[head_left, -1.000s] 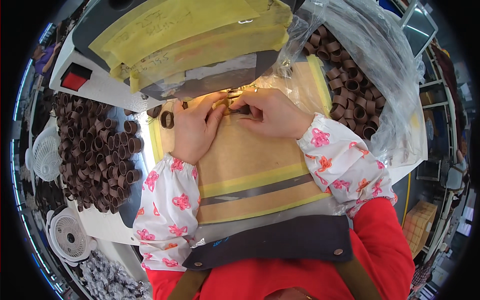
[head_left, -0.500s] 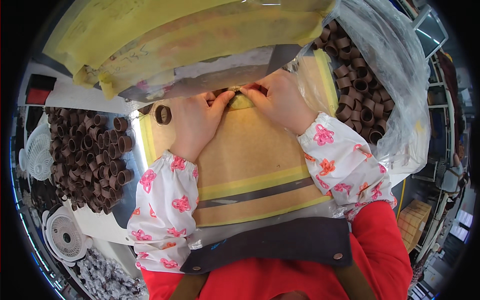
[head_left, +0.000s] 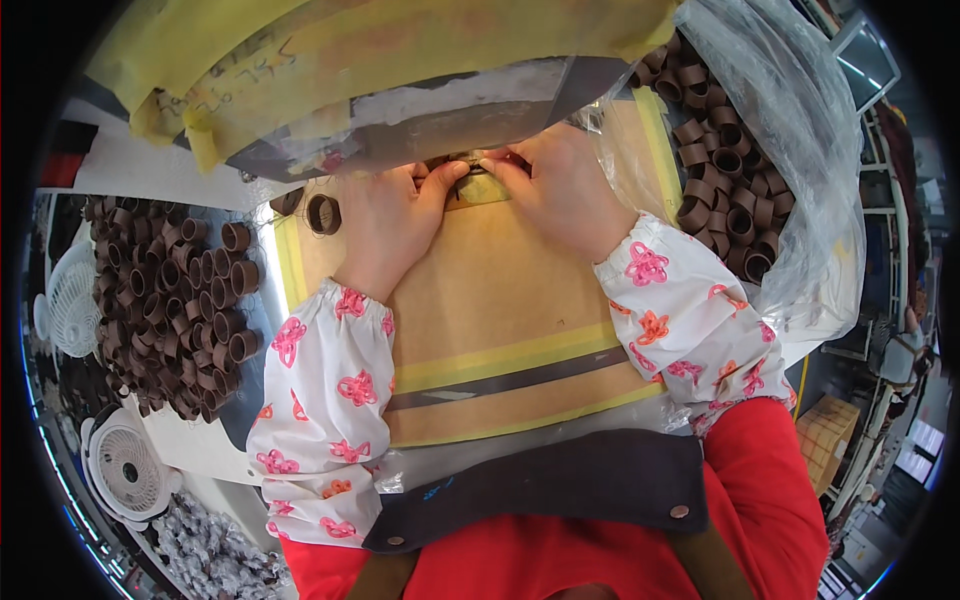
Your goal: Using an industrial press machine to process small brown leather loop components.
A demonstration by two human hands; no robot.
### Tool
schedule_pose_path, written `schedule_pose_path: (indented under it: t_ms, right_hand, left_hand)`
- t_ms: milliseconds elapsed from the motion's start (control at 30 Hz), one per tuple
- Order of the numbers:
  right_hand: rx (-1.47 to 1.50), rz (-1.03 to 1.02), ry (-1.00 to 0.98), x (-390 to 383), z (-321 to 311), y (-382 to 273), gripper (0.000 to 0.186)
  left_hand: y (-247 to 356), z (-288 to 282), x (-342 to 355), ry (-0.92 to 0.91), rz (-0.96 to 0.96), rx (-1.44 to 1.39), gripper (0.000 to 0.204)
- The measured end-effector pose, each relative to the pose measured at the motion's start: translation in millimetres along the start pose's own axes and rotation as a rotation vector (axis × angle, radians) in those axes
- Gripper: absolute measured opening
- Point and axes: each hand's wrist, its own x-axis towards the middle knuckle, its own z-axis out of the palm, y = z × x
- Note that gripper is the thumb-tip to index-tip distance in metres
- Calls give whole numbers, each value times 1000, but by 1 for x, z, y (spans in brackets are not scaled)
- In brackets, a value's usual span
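Both hands are up at the far edge of the tan board (head_left: 500, 300), tucked under the overhanging machine head (head_left: 400, 110) wrapped in yellow tape. The left hand (head_left: 385, 220) and the right hand (head_left: 560, 190) meet fingertip to fingertip, pinching a small brown piece (head_left: 478, 178) between them; it sits right in the gap between the thumbs, mostly hidden. One loose brown ring (head_left: 323, 214) lies just beside the left hand. A heap of brown rings (head_left: 170, 310) covers the table at left, and another lot (head_left: 725, 170) fills the clear plastic bag (head_left: 800, 130) at right.
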Motion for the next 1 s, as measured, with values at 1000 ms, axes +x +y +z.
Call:
schedule_pose_path:
  t_ms: [1000]
  right_hand:
    - [-190, 79, -34, -1, -3, 0, 10]
  left_hand:
    - [7, 1, 1, -11, 67, -79, 22]
